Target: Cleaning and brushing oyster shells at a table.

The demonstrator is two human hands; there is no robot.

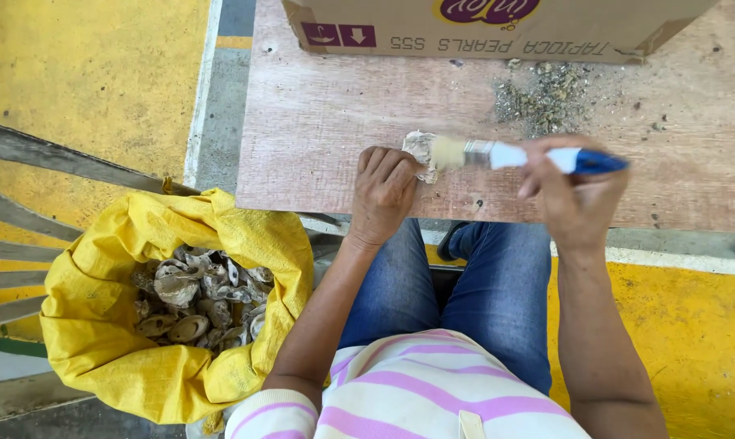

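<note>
The left hand is curled down onto a pale, rough-edged shell, pinning it flat against the plywood surface; only the shell's far end shows past the knuckles. The right hand is closed around a paintbrush, fingers wrapped over its white and blue handle. The brush lies nearly level, its long axis running crosswise from the right hand toward the shell, and its tan bristles touch the shell's exposed edge. So the shell sits directly off the bristle end, just beside the left hand's fingertips, and the left hand is the nearer of the two.

Beyond the shell, further along the board and toward the right hand's side, lies a scatter of grey, gritty debris. Past that stands a brown cardboard box. On the shell's other side, off the board, an open yellow woven sack holds many more dull, lumpy shells.
</note>
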